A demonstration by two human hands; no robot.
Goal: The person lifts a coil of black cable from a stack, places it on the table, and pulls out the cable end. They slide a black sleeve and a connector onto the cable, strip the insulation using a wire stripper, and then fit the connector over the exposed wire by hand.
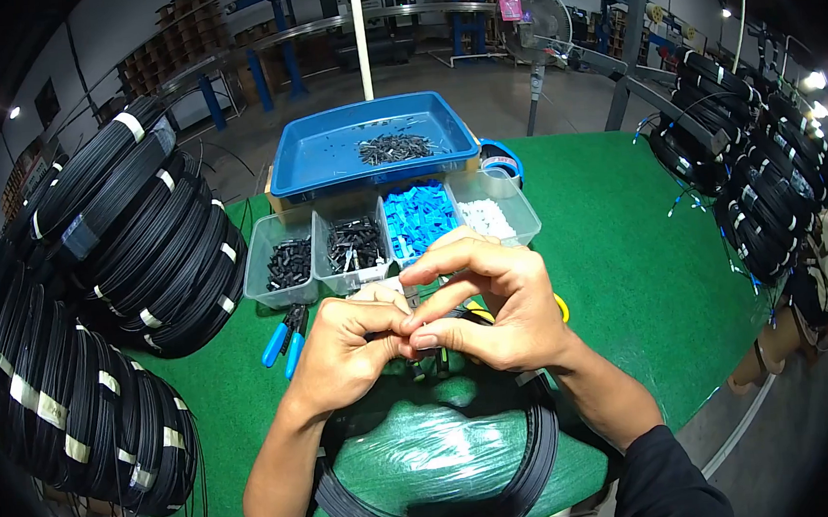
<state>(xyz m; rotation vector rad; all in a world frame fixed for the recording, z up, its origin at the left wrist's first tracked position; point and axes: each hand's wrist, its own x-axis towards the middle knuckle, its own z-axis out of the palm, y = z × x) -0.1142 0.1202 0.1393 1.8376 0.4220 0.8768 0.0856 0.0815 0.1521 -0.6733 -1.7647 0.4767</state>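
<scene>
My left hand (344,352) and my right hand (506,314) meet at the fingertips above the green table. Both are closed in a pinch, and what sits between the fingers is too small to make out. Below them lies a coil of thin black cable (540,447), its far side partly covered by my hands. Left of my left hand is a hand tool with blue handles (287,342). A yellow-handled tool (562,308) shows only in part behind my right hand.
Clear bins (526,214) hold black, blue and white small parts. Behind them stands a blue tray (290,176) with dark scraps. Stacked black cable coils (159,247) crowd the left; more coils (766,205) hang at right. A fan (537,24) stands beyond the green tabletop (612,206).
</scene>
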